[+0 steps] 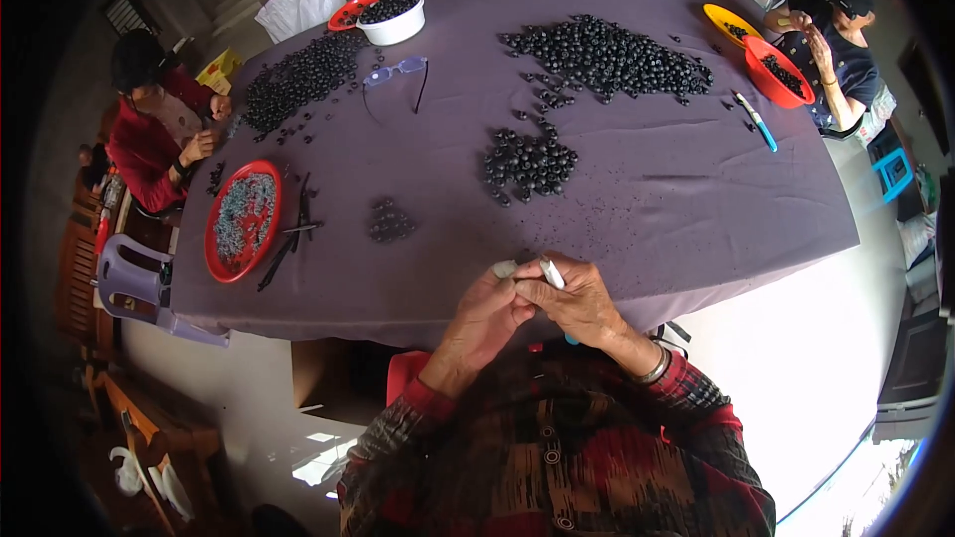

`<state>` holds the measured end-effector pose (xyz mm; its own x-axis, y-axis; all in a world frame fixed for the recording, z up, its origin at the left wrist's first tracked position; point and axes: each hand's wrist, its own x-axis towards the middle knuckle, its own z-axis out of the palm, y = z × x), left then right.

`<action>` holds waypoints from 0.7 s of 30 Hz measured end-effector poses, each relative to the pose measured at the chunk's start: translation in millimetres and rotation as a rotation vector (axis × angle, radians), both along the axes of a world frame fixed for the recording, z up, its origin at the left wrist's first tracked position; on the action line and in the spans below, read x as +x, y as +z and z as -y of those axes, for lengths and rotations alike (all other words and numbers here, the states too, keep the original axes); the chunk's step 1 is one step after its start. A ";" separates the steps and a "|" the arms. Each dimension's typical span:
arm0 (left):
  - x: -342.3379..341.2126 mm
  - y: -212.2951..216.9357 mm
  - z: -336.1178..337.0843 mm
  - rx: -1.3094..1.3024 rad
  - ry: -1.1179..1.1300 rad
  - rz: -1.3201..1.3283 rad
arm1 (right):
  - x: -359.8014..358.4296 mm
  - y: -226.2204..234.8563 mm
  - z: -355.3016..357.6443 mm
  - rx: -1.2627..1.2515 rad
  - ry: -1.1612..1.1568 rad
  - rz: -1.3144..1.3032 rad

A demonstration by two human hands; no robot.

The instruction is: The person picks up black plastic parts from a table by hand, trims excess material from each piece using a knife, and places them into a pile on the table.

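Just over the table's near edge, my two hands meet at the fingertips. My right hand (pixel 577 303) is closed around a slim white-and-blue tool (pixel 551 274); its white end sticks up past the thumb, and a bit of blue shows below the hand. My left hand (pixel 482 313) is closed in a pinch, with a whitish cover (pixel 504 268) on a fingertip. Whatever sits in that pinch is too small to make out. Beyond the hands lie a small heap of black round pieces (pixel 529 161) and a smaller cluster of dark pieces (pixel 389 220).
Larger black heaps (pixel 607 58) cover the far table (pixel 448 139). A red tray (pixel 243 221) holds small grey-green bits, with dark strips beside it. Glasses (pixel 396 72) and another white-and-blue tool (pixel 756 121) lie farther off. One person (pixel 149 129) sits left, another (pixel 836 50) right.
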<state>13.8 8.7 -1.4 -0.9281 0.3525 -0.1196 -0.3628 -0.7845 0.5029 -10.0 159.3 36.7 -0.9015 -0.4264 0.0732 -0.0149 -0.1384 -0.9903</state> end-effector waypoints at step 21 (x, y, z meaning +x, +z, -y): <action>-1.5 13.0 3.4 -0.049 0.047 -0.055 | -4.1 20.6 -29.8 0.422 -0.060 -0.410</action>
<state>12.3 5.4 11.5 -0.9491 0.3035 -0.0839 -0.2970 -0.7739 0.5593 -14.2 189.1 57.3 -0.8591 -0.4434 0.2557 -0.4037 0.2797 -0.8711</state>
